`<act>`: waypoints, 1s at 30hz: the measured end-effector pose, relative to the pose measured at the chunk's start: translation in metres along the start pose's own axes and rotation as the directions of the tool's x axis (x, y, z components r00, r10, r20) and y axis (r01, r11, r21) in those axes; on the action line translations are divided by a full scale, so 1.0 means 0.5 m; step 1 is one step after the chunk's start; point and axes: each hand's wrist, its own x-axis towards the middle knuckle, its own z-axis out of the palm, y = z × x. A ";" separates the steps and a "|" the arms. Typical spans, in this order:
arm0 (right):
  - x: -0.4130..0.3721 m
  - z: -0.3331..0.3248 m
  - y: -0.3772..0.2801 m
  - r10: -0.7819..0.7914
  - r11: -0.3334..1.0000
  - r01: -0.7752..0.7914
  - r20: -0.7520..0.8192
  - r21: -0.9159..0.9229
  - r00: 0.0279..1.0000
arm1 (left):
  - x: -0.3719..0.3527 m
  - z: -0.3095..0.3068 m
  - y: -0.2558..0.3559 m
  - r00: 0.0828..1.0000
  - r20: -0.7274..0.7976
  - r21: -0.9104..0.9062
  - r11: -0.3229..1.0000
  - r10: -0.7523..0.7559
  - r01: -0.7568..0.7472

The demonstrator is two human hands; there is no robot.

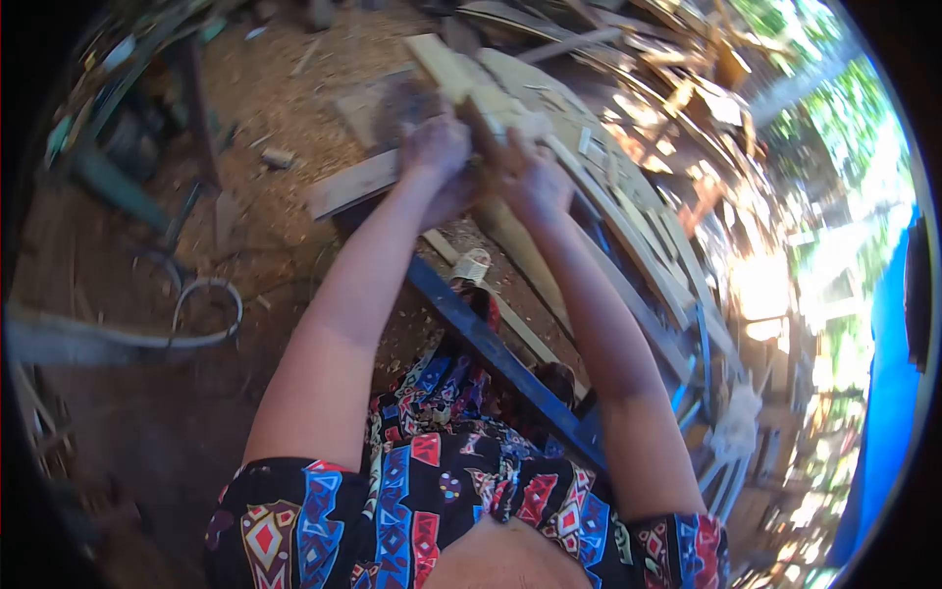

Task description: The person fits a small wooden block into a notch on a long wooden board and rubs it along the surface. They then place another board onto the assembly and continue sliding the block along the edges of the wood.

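Observation:
My left hand (439, 149) is closed in a fist at the far end of the workbench; what it grips is blurred. A dark, smeared round shape (404, 106) sits just beyond it. Close by on the right, my right hand (535, 179) has its fingers bent round a brown wooden piece (483, 126), which lies between the two hands. A pale wooden board (437, 64) extends away past my hands. Under my left wrist is a short light plank (353, 184). Motion blur hides the fingertips.
A blue metal frame (491, 348) crosses in front of my body. Long wooden strips (628, 231) lie along the bench on the right, with piled scrap wood (687, 88) behind. Wood shavings (314, 69) cover the ground; a curved pale hoop (235, 304) is at left.

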 end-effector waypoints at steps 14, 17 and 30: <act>-0.546 -0.211 0.226 0.164 0.976 -0.154 -0.060 0.155 0.985 | 0.065 0.069 -0.057 0.973 -0.052 0.170 0.962 0.224 -0.212; -0.572 -0.226 0.238 0.243 0.959 -0.231 -0.053 0.161 0.969 | 0.081 0.079 -0.072 0.943 -0.137 0.173 0.945 0.303 -0.278; -0.331 -0.132 0.212 0.197 0.980 -0.196 -0.021 0.045 0.980 | 0.053 0.030 -0.068 0.910 -0.004 0.058 0.909 0.414 -0.413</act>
